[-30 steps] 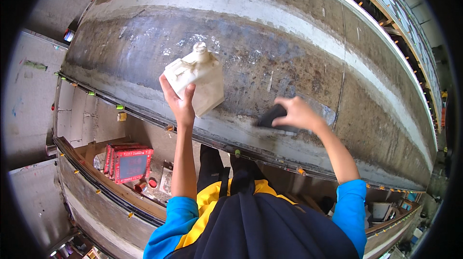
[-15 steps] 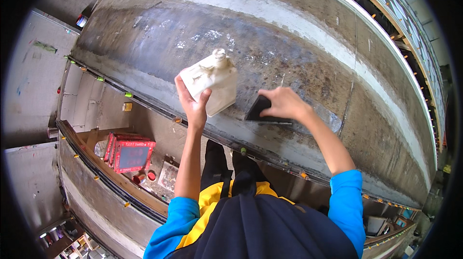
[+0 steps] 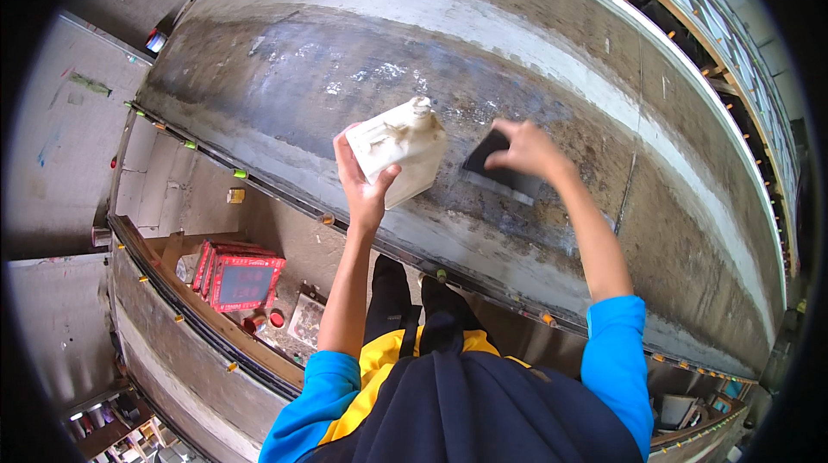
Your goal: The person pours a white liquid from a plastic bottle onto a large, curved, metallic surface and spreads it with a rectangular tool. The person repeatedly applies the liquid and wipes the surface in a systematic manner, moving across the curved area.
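My left hand [image 3: 364, 187] grips a white plastic jug [image 3: 412, 151] above the near side of the long stained tabletop [image 3: 285, 109]. The jug is tilted, with its neck toward the far side. In my right hand [image 3: 533, 151] is a flat black piece [image 3: 509, 177] with a pale lower edge, pinched along its top. Its exact kind is not clear, and its lower edge is blurred. It is low over the tabletop, right of the jug; I cannot tell whether it touches the surface.
A rail with orange and green clips [image 3: 328, 220] runs along the table's near edge. Several red-edged frames [image 3: 248, 278] stand below on the left, beside a small red pot [image 3: 276, 318]. Another long table [image 3: 185, 359] curves behind me at lower left.
My right hand has moved farther up the tabletop and slightly right with the black piece. The jug in my left hand has shifted a little right in the picture.
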`<action>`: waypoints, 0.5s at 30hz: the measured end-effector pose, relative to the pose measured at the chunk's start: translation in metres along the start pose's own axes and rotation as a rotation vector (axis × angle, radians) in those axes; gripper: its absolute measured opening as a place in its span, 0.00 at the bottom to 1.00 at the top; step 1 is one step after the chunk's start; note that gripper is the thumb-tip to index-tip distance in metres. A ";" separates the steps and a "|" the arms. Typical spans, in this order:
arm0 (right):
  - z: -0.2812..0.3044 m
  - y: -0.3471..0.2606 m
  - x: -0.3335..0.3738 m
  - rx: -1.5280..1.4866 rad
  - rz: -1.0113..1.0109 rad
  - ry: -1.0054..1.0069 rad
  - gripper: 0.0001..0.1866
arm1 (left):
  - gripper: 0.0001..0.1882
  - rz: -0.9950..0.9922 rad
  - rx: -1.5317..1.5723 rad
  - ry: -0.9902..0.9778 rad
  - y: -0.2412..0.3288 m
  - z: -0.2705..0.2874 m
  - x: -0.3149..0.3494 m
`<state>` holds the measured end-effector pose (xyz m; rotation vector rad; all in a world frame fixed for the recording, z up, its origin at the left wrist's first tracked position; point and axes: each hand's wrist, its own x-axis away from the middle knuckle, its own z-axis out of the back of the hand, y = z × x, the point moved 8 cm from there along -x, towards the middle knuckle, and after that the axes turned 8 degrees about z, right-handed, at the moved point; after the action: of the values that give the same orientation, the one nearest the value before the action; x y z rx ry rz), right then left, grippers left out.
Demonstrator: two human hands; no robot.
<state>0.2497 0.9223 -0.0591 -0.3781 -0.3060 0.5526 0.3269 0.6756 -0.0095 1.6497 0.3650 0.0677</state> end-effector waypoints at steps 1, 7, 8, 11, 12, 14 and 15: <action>0.017 0.018 -0.007 -0.033 -0.098 0.034 0.30 | 0.40 -0.008 -0.001 0.006 0.001 0.000 -0.001; 0.018 0.030 0.016 0.554 -0.015 0.413 0.09 | 0.41 -0.023 -0.056 0.014 0.009 -0.006 0.004; 0.001 0.003 0.030 0.580 0.041 0.410 0.07 | 0.41 -0.030 -0.071 0.027 0.010 -0.001 0.005; -0.035 -0.066 0.084 0.444 0.255 0.392 0.05 | 0.42 -0.023 -0.086 0.068 0.006 0.011 0.003; -0.030 -0.065 0.087 0.400 0.239 0.372 0.07 | 0.42 -0.016 -0.095 0.079 0.004 0.013 0.001; -0.020 -0.061 0.097 0.310 0.195 0.334 0.11 | 0.42 -0.007 -0.120 0.101 0.006 0.009 -0.002; -0.009 -0.037 0.087 0.329 0.053 0.313 0.16 | 0.42 -0.017 -0.116 0.094 0.004 0.009 -0.005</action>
<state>0.3396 0.9395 -0.0359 -0.1501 0.0978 0.5751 0.3251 0.6652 -0.0059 1.5323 0.4391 0.1511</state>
